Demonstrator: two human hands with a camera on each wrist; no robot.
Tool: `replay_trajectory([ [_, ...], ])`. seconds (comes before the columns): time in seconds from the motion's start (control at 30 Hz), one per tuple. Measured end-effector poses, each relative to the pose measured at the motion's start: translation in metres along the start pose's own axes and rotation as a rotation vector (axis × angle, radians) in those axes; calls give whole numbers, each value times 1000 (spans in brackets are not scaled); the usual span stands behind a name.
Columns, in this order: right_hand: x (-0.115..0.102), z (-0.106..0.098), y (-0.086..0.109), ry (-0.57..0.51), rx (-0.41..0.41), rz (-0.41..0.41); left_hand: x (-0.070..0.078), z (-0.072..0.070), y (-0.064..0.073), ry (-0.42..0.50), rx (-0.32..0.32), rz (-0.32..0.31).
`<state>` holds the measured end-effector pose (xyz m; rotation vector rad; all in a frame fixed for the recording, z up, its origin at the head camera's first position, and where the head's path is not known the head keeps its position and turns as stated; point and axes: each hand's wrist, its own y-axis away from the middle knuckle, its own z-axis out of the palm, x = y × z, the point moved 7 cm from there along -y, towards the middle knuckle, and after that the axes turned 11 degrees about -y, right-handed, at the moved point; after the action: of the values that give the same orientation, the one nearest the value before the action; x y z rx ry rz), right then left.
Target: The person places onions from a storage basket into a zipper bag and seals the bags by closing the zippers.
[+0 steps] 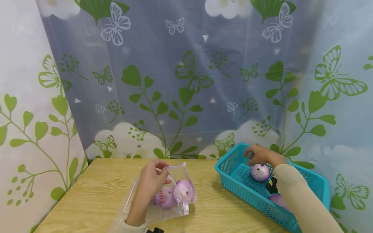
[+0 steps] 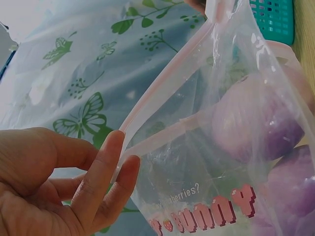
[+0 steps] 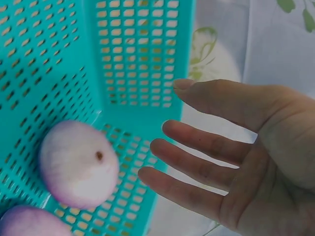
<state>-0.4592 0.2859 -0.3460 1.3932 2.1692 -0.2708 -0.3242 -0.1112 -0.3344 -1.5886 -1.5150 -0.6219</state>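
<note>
My left hand (image 1: 152,179) pinches the pink-edged mouth of a clear plastic zip bag (image 2: 167,172), which has a white slider and pink lettering. Purple onions (image 1: 183,191) lie inside the bag; at least two show through it. Over the far end of a turquoise basket (image 1: 244,194), my right hand (image 1: 260,155) hangs with its fingers apart and nothing in them. Just below that hand sits a purple-white onion (image 3: 78,164) on the basket floor. Another onion (image 3: 34,225) lies nearer to me, partly hidden by the forearm in the head view.
The bag lies on a wood-grain table (image 1: 207,207), left of the basket. A curtain (image 1: 163,97) printed with leaves and butterflies hangs right behind the table and basket. The basket's raised rim runs around the onions.
</note>
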Motion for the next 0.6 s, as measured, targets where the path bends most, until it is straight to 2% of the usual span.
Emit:
replay_trajectory([
  [0.23, 26, -1, 2, -2, 31, 59, -1, 0, 1, 5, -2, 6],
  [0.4, 39, -2, 2, 79, 76, 39, 0, 0, 0, 0, -4, 9],
  [0.6, 50, -1, 1, 114, 113, 28, -1, 1, -1, -4, -9, -6],
])
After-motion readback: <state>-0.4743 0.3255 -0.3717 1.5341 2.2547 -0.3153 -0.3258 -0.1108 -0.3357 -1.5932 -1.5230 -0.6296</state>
